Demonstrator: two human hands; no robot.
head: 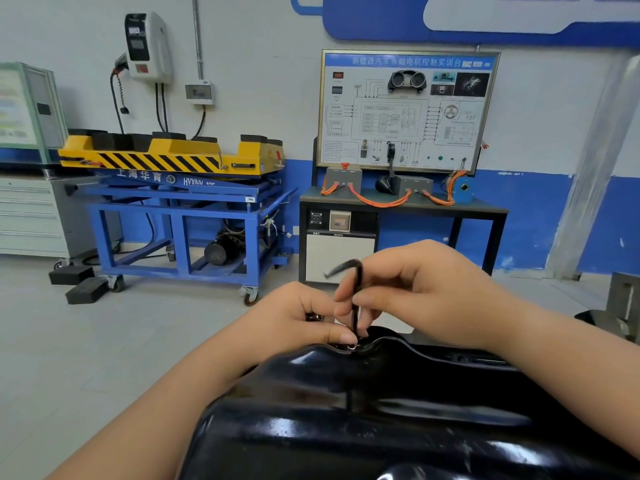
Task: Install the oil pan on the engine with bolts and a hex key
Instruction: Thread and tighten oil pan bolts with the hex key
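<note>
Glossy black pressed-steel oil pan [381,410] fills the lower frame, belly up. Its flange edge is at the far side, directly under both hands. The engine below is hidden.

R hand [426,289] comes in from the right. Its fingertips pinch the long shaft of the black L-shaped hex key [356,299] approx mid-length.

L hand [304,313] comes in from the left, fingers curled. Its thumb tip sits just beside the foot of the key. A small dark piece [314,317] shows inside the curl, prob a spare bolt, but can't tell for sure.

The key's long axis stands near upright. The short leg is on top, pointing left and away, blurred. The tip goes straight down into a small silvery bolt head [351,347] in a notch of the flange, touching or seated. So the bolt lies directly below the R grip, along the shaft. The turn is about that vertical axis. R hand is the one to spin it, and L hand is nearer the bolt for steadying.

Step in hand, as I judge it: running this bolt down.

Pale grey tiled floor [104,358] lies beyond the pan. At the white-and-blue wall stand:
- a framed wiring-diagram training board [408,109] on a dark bench w/ orange cables
- a blue steel trolley w/ yellow hazard-striped platform [173,157]
- a grey drawer cabinet [27,216]
- a white wall charger [149,46]
- black blocks [81,284] on the floor
</note>
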